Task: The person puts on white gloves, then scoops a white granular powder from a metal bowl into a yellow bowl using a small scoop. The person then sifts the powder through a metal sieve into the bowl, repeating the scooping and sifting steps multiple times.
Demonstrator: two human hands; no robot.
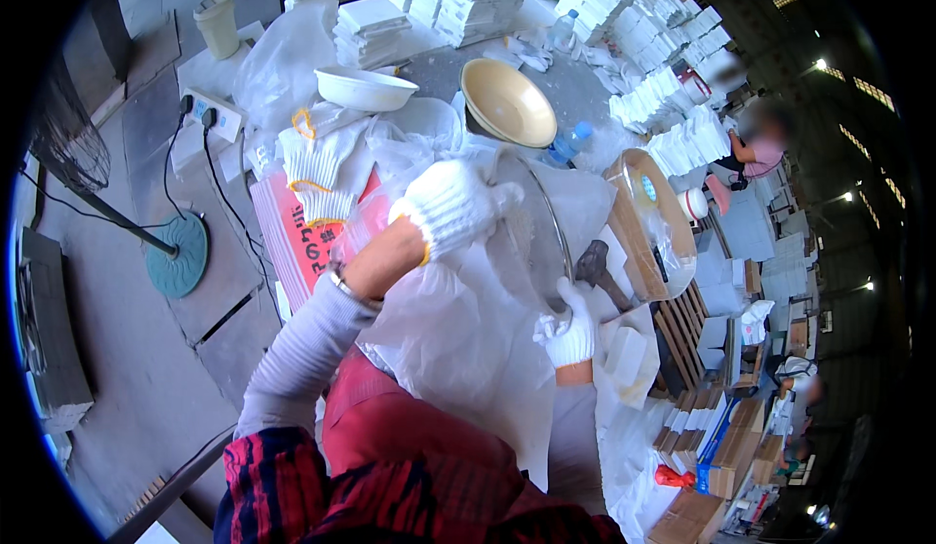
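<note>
My left hand, in a white knitted glove, is closed over the middle of the work surface. Its fingertips meet the edge of a pale greyish sheet-like piece; what exactly they grip is hidden. A thin curved silvery strip runs along the right side of that piece. My right hand, gloved too, is at the strip's lower end, its index finger stretched along it and the other fingers curled. Crumpled clear plastic sheeting lies below both hands. Just right of the strip rests a dark hammer-like tool.
Spare white gloves lie on a pink printed bag at left. Beyond are a white basin, a tan bowl, a plastic bottle and white stacks. A plastic-covered carton stands right; a power strip left.
</note>
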